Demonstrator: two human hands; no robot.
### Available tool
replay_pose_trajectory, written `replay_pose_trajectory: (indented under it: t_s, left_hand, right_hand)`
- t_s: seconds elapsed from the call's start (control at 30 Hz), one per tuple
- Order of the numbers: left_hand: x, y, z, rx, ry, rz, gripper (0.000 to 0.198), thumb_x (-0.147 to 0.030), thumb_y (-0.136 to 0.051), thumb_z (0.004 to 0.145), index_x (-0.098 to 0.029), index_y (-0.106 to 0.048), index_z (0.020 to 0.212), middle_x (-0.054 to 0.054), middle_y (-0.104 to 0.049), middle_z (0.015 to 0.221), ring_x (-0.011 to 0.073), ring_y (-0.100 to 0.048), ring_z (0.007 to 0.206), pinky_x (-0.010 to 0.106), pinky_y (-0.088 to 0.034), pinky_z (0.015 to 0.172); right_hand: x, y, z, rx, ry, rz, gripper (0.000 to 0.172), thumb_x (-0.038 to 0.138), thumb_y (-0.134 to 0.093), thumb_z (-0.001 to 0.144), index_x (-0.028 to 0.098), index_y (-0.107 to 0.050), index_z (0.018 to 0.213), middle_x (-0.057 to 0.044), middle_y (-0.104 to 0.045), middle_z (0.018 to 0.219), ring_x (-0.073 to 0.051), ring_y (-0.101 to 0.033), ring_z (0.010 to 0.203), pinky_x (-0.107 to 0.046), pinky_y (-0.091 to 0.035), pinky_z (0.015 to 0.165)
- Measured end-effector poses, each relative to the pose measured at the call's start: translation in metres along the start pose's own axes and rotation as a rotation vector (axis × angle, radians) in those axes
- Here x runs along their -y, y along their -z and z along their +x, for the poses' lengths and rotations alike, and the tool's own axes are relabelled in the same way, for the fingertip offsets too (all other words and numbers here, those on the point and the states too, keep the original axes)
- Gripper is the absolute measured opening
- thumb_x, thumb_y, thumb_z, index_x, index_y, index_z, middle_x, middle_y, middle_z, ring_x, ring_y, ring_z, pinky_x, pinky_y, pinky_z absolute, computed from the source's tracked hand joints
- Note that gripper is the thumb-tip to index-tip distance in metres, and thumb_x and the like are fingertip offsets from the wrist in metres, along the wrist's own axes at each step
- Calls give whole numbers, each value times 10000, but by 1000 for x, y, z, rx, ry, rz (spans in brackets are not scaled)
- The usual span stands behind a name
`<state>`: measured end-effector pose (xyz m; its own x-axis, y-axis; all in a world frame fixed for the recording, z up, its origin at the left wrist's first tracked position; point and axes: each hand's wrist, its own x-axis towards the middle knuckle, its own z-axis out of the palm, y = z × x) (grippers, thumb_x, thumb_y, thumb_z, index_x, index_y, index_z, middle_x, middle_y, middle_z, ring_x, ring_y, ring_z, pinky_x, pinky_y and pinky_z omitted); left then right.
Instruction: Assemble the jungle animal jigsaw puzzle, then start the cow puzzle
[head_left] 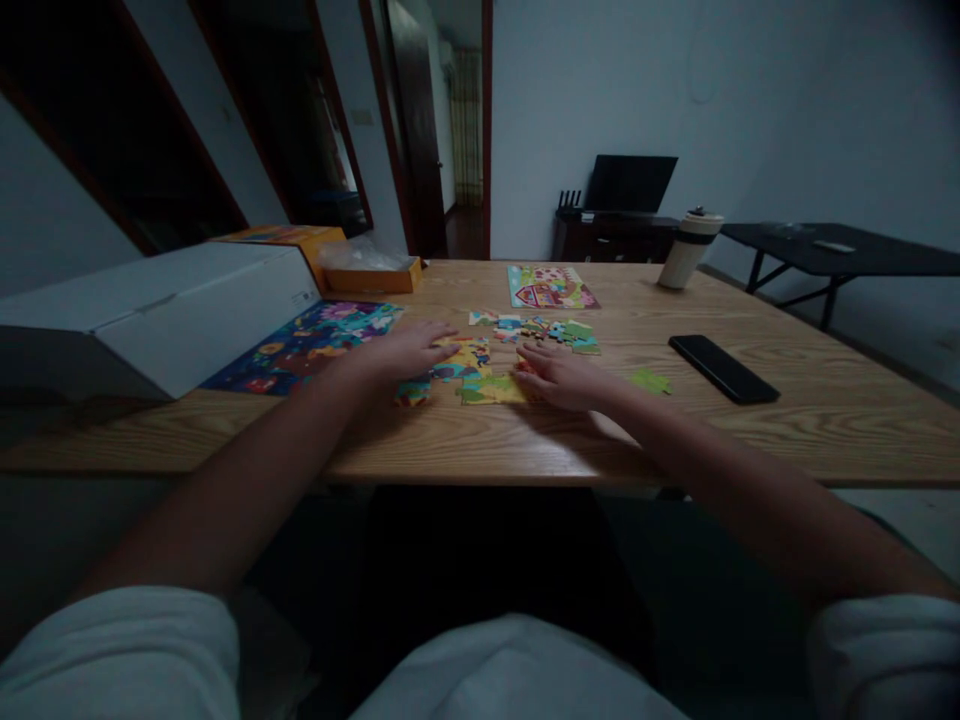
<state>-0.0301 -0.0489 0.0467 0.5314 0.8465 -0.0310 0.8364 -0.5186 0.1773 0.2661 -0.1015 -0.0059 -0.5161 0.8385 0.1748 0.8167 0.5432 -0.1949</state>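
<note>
1. Left hand (pixel 416 350): palm down, thumb and fingers loosely apart, over the left side of the puzzle section (pixel 487 388), near the table's (pixel 450 445) front edge. Probably steadying it.
2. Right hand (pixel 559 378): fingers close together over the section's right end; I cannot tell whether they pinch anything.
3. Row of pieces (pixel 534 328) just beyond my hands, seemingly kept within reach. Green piece (pixel 651 380) right of my right wrist.
4. Picture sheet (pixel 551 287) face up toward the far edge, perhaps for looking at.
5. White box (pixel 202 300), left end: small print, unreadable. No brands legible.
</note>
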Motion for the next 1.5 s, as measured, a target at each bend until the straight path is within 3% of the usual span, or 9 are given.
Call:
replay_pose_trajectory:
  t_s: [0.2,0.63,0.83,0.9,0.97,1.13,1.23,1.4,1.5]
  left_hand:
    - [3,-53,-23,119,59,89,774,-682,-242,959,-215,-237,1576,148,-123,1644,363,-57,1512,568,-117,1173]
    - [-8,-49,-37,92,30,107,731,-647,-274,972,-212,-287,1559,150,-181,1634,356,-72,1513,633,-61,1160]
    - [-21,-43,-132,-534,-155,-176,536,-485,-344,1004,-239,-394,1477,90,-272,1619,273,-264,1480,481,-240,1191]
    - [-22,-72,-178,-815,-125,-268,393,-423,-390,992,-285,-497,1344,65,-461,1502,252,-441,1376,475,-334,1152]
    - [-20,-119,-214,-931,16,-308,291,-391,-407,976,-290,-564,1199,60,-593,1329,253,-544,1269,484,-404,1103]
    - [-25,-251,-224,-331,370,-260,432,-400,-335,969,-238,-583,1283,105,-509,1459,274,-473,1359,451,-384,1131]
    - [-42,-295,-209,33,504,-104,593,-449,-422,927,-230,-448,1477,118,-268,1617,372,-229,1476,551,-281,1160]
    - [-60,-309,-211,73,545,23,635,-438,-443,931,-238,-376,1530,127,-160,1636,380,-105,1493,579,-208,1167]
    - [-56,-296,-214,106,517,-36,655,-427,-490,905,-224,-397,1520,117,-170,1636,385,-119,1491,570,-237,1165]
  right_hand:
    - [5,-30,10,75,1,-80,698,567,-249,1000,125,-345,1531,-199,-308,1587,-376,-244,1467,-591,-243,1136]
    - [3,-13,-16,55,-52,37,719,630,-303,970,196,-338,1542,-155,-309,1597,-366,-247,1470,-575,-268,1135]
    - [-77,32,-77,-81,-444,127,707,598,-488,912,155,-478,1464,-184,-604,1357,-342,-596,1197,-461,-475,968]
    - [-97,33,-99,-32,-501,37,634,562,-573,864,127,-618,1323,-195,-690,1193,-338,-666,1032,-430,-504,880]
    - [-105,29,-114,-13,-473,-12,524,535,-569,867,143,-696,1191,-182,-716,1111,-314,-680,938,-397,-509,811]
    - [-100,23,-118,-86,-511,-179,478,496,-527,894,155,-692,1186,-190,-714,1066,-308,-676,893,-395,-491,756]
    - [-99,28,-113,-148,-564,-180,394,430,-474,926,158,-717,1075,-190,-723,997,-308,-680,872,-409,-485,771]
    - [-60,24,-106,-542,-513,416,373,438,-447,933,175,-687,1043,-136,-719,994,-262,-677,874,-393,-540,746]
    - [-11,6,-96,-547,-420,833,374,507,-497,903,224,-639,1101,-87,-683,1076,-237,-664,896,-348,-567,654]
